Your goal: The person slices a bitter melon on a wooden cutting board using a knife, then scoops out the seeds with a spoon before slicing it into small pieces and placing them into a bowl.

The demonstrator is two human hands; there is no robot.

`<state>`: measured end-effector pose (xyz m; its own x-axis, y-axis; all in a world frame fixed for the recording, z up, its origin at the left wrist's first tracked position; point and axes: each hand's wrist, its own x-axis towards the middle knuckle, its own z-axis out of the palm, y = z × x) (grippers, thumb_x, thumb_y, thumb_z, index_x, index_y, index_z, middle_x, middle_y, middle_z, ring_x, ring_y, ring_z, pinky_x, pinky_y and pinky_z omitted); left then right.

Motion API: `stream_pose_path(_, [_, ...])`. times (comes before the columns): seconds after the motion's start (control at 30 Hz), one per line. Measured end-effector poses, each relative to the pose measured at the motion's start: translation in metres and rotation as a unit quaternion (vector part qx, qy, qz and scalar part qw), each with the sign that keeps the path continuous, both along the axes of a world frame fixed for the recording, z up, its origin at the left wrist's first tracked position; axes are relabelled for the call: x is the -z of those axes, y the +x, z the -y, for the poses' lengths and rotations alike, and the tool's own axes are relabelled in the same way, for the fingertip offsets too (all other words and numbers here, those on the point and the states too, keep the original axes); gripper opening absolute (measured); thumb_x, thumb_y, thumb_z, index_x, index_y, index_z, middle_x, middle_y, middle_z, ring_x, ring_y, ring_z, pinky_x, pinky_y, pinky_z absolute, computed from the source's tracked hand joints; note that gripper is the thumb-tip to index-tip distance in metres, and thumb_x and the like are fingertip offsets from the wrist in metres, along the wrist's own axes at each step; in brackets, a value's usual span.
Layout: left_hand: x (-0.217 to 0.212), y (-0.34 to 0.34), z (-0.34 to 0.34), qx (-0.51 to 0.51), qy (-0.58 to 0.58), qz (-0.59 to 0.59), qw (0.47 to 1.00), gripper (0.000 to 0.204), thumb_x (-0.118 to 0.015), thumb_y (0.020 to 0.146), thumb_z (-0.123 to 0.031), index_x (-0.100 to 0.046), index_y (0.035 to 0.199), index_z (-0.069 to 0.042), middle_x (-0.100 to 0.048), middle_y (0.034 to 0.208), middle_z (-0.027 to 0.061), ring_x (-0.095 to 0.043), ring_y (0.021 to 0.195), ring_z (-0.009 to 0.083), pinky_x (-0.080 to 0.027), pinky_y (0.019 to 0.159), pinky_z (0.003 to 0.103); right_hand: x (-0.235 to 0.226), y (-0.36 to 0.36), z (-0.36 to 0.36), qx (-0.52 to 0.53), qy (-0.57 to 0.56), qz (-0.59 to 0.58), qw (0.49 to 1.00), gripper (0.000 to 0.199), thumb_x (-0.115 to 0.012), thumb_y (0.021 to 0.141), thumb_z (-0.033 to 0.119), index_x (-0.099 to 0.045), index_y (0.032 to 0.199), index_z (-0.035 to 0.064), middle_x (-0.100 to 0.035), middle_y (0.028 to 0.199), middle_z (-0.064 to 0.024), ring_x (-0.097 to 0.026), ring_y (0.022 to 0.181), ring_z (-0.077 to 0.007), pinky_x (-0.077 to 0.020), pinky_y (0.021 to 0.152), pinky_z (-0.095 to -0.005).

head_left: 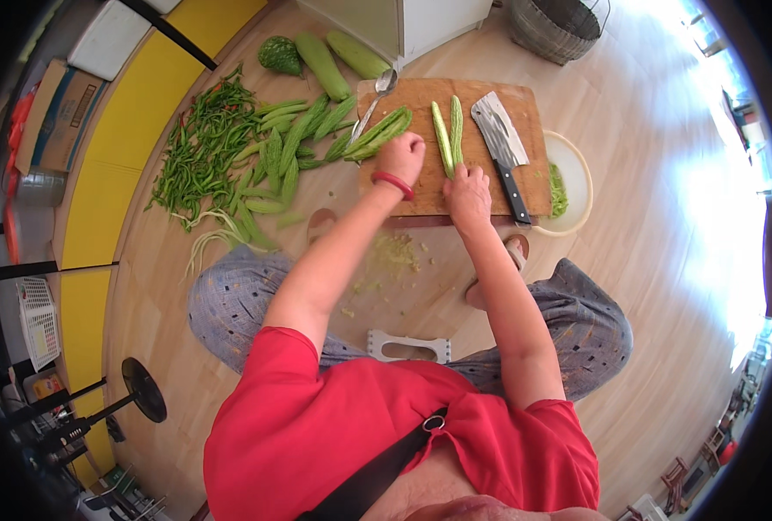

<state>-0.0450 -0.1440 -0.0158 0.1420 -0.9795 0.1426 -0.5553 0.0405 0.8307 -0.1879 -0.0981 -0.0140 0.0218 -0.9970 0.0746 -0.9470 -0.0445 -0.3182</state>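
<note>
Fingers of the right hand [466, 194] are pressing on the near ends of 2 bitter gourd halves [447, 135] lying on the wooden cutting board [420, 95]. Curled loosely, the left hand [400, 156] is touching split gourd pieces [379, 134]; a cleaver [503, 143] is resting just beside.

Single head-worn fisheye view, looking steeply down from close above onto the rectangular wooden cutting board [420, 187] on the floor.

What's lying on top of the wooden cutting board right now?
On the cutting board: two halved gourd strips, a cleaver, a metal spoon and more gourd halves. The left hand and right hand cover part of its near side.
</note>
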Motion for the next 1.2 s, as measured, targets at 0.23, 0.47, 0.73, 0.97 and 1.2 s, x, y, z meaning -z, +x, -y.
stream_pose_path(0.23, [-0.013, 0.017, 0.014, -0.176, -0.259, 0.143, 0.939, 0.012, -0.059, 0.075, -0.015, -0.063, 0.084, -0.008, -0.060, 0.079, 0.0130, -0.058, 0.073, 0.0285, -0.046, 0.070, 0.039, -0.016, -0.008, -0.020, -0.012, 0.026, 0.036, 0.999, 0.031, -0.062, 0.076, 0.024, -0.051, 0.095, 0.0016, -0.050, 0.097, -0.0187, -0.050, 0.093, -0.0352, -0.0454, 0.076, -0.0426])
stream_pose_path(0.47, [0.043, 0.130, 0.061, -0.118, 0.280, 0.025, 0.952, 0.036, -0.055, 0.081, -0.030, -0.061, 0.095, 0.002, -0.060, 0.098, 0.0236, -0.059, 0.092, 0.0346, -0.045, 0.080, 0.041, -0.021, 0.003, -0.025, -0.023, 0.014, 0.073, 0.997, 0.035, -0.063, 0.076, 0.025, -0.052, 0.101, 0.0024, -0.050, 0.098, -0.0188, -0.049, 0.094, -0.0349, -0.0445, 0.078, -0.0423])
stream_pose_path(0.73, [-0.006, 0.093, 0.046, -0.114, 0.288, 0.205, 0.928, 0.029, -0.055, 0.081, -0.024, -0.064, 0.094, -0.001, -0.061, 0.097, 0.0218, -0.059, 0.091, 0.0345, -0.047, 0.078, 0.040, -0.023, -0.010, -0.031, -0.017, 0.028, 0.080, 0.996, 0.029, -0.062, 0.076, 0.022, -0.055, 0.097, 0.0026, -0.051, 0.098, -0.0174, -0.050, 0.095, -0.0340, -0.0443, 0.078, -0.0424])
stream_pose_path(0.97, [-0.011, 0.102, 0.047, -0.181, 0.109, 0.125, 0.969, 0.021, -0.054, 0.082, -0.020, -0.063, 0.087, -0.002, -0.063, 0.087, 0.0187, -0.061, 0.082, 0.0344, -0.048, 0.072, 0.041, -0.034, -0.018, -0.037, -0.034, -0.024, 0.099, 0.994, 0.027, -0.061, 0.077, 0.018, -0.059, 0.099, 0.0042, -0.053, 0.096, -0.0156, -0.051, 0.093, -0.0319, -0.0446, 0.076, -0.0412])
stream_pose_path(1.2, [-0.072, 0.070, -0.007, 0.231, 0.024, -0.012, 0.973, 0.015, -0.057, 0.082, -0.014, -0.061, 0.084, 0.000, -0.060, 0.074, 0.0102, -0.055, 0.069, 0.0175, -0.044, 0.064, 0.029, -0.114, -0.012, -0.038, -0.144, -0.266, 0.121, 0.945, 0.020, -0.058, 0.077, 0.008, -0.060, 0.097, 0.0062, -0.054, 0.093, -0.0109, -0.052, 0.087, -0.0286, -0.0438, 0.075, -0.0388])
